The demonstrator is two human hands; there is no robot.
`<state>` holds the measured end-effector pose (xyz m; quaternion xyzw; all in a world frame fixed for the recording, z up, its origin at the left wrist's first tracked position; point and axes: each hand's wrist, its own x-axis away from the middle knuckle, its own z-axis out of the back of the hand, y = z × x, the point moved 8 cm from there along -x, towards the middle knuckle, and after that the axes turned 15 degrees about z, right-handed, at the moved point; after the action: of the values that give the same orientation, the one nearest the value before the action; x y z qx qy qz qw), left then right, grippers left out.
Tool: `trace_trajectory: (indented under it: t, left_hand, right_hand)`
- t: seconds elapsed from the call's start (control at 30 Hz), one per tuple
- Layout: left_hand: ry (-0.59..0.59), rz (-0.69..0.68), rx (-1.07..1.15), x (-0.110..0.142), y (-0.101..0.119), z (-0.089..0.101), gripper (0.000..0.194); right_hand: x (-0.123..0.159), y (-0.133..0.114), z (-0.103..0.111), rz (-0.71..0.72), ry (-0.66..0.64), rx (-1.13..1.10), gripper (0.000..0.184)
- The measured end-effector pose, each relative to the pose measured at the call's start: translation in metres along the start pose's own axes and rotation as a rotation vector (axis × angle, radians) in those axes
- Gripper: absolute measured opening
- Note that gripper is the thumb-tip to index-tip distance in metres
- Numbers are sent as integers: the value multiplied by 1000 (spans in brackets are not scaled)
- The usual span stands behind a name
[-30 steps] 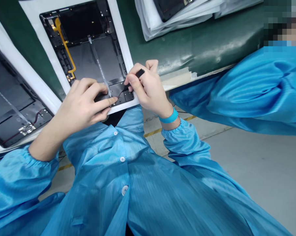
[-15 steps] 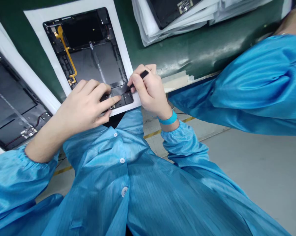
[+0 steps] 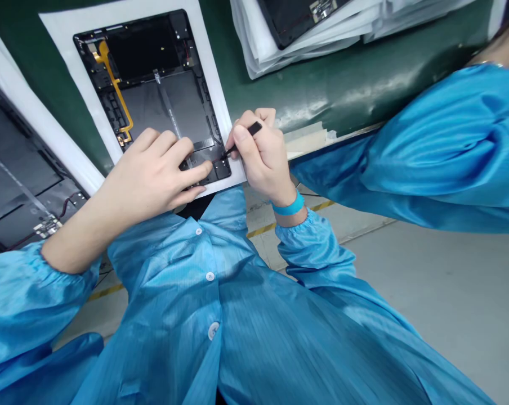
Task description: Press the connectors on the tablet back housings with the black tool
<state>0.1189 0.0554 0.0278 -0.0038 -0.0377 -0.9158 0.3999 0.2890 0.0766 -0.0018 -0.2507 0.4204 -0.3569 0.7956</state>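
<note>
Over green tabletop, the left hand partly hides a device.

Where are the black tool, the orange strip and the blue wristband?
Black tool (image 3: 255, 129), head view: its upper end.
Orange strip (image 3: 112, 73), head view: upper part of its length.
Blue wristband (image 3: 289, 206), head view: middle of the band.

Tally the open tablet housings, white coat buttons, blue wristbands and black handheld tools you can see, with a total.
Open tablet housings: 3
White coat buttons: 3
Blue wristband: 1
Black handheld tool: 1
Total: 8
</note>
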Motion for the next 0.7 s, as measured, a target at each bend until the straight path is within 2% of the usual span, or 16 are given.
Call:
trace_trajectory:
  t: [0.07,0.23,0.37,0.5,0.57,0.7]
  left_hand:
    - [11,-34,-16,-2,1,2,44]
    - [-25,-14,84,-6,-3,5,35]
    - [51,-53,-4,-3,0,6,40]
    - [89,-47,-4,1,-2,5,39]
    - [71,-4,64,5,-10,6,40]
    - [-1,125,199,18,-40,17,59]
  right_hand:
    - [0,-1,1,-2,9,6,58]
    - [-2,-2,-2,33,-34,36,56]
    - [-2,-2,-3,47,-57,48,57]
    - [0,-2,0,29,-2,32,57]
    - [1,-3,2,18,31,23,57]
    - [1,-3,2,10,17,12,56]
